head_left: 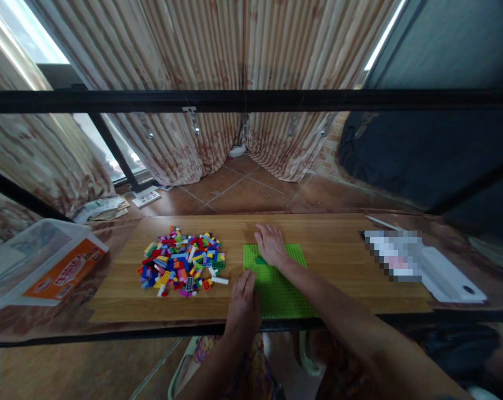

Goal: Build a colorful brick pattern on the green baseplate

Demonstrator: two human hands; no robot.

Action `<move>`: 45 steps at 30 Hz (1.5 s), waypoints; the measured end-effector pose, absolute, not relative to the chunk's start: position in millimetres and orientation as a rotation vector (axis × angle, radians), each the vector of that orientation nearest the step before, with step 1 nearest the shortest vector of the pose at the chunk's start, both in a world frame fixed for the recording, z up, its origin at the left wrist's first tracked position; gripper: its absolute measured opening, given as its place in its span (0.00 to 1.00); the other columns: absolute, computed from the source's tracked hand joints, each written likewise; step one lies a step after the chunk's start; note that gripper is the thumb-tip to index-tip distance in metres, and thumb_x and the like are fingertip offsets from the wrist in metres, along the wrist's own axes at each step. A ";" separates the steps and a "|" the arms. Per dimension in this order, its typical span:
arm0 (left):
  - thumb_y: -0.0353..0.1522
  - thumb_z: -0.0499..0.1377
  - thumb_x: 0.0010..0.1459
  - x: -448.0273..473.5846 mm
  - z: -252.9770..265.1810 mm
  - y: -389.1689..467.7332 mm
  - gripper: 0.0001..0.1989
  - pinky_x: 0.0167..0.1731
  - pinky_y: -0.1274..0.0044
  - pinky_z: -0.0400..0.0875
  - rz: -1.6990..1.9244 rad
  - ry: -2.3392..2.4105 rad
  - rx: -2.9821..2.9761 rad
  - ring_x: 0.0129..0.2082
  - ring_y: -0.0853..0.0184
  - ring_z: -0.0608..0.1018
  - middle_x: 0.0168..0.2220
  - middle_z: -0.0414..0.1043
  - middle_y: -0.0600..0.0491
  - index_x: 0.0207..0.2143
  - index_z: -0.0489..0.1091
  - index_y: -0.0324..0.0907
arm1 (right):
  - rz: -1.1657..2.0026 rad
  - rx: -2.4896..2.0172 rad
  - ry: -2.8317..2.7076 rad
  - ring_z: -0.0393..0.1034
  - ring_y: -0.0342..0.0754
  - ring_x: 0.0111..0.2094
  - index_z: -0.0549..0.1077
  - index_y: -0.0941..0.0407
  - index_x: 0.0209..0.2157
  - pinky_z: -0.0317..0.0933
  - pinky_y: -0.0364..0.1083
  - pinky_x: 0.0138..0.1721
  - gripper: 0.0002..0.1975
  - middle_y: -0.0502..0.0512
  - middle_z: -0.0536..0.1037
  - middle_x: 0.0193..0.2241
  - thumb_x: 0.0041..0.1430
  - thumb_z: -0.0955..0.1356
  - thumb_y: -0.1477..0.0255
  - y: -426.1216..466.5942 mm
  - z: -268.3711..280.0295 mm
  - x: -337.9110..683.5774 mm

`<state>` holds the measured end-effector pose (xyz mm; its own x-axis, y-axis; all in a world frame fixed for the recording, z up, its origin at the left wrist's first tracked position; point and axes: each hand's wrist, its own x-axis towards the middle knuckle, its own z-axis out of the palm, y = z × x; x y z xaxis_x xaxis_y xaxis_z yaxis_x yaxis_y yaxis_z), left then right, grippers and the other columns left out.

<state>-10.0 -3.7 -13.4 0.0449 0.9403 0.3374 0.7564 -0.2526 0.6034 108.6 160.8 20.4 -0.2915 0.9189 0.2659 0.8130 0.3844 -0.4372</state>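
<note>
A bright green studded baseplate [282,294] lies on the wooden board in front of me. On its upper left part sits a small dark green brick [260,260]. My right hand [271,244] reaches over the plate's far left area, palm down beside that brick, fingers stretched out past the far edge. My left hand [243,305] rests at the plate's left edge, fingers extended along it, with no brick visible in it. Left of the plate spreads a heap of mixed coloured bricks [185,261], with a white brick [220,280] at the side nearest my left hand.
A clear plastic box [43,261] with an orange label stands at the far left. A white tray [453,278] lies at the right beside a blurred-out patch. The wooden board [338,250] spans the table. A black metal bar [251,101] crosses before the curtains.
</note>
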 end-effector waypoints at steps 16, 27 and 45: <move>0.23 0.48 0.62 -6.5 -7.2 -8.0 0.24 0.59 0.59 0.67 0.969 1.719 1.964 0.61 0.58 0.67 0.60 0.64 0.41 0.60 0.62 0.39 | 0.371 -1.543 -2.133 0.64 0.57 0.52 0.65 0.61 0.57 0.53 0.56 0.56 0.23 0.66 0.73 0.51 0.67 0.56 0.64 160.9 16.5 106.9; 0.24 0.47 0.62 -8.8 -9.6 -5.7 0.22 0.59 0.59 0.67 0.960 1.699 2.057 0.61 0.56 0.67 0.60 0.64 0.42 0.58 0.64 0.38 | 0.688 -1.504 -1.931 0.72 0.47 0.44 0.70 0.55 0.53 0.63 0.48 0.50 0.27 0.59 0.78 0.43 0.70 0.48 0.62 192.9 16.3 129.1; 0.22 0.48 0.62 -8.5 -13.0 -6.7 0.22 0.56 0.60 0.70 1.000 1.720 2.147 0.60 0.56 0.68 0.58 0.65 0.41 0.57 0.64 0.39 | 0.166 -1.745 -2.162 0.56 0.64 0.59 0.59 0.59 0.64 0.44 0.66 0.59 0.30 0.69 0.66 0.60 0.67 0.56 0.56 153.9 12.8 78.2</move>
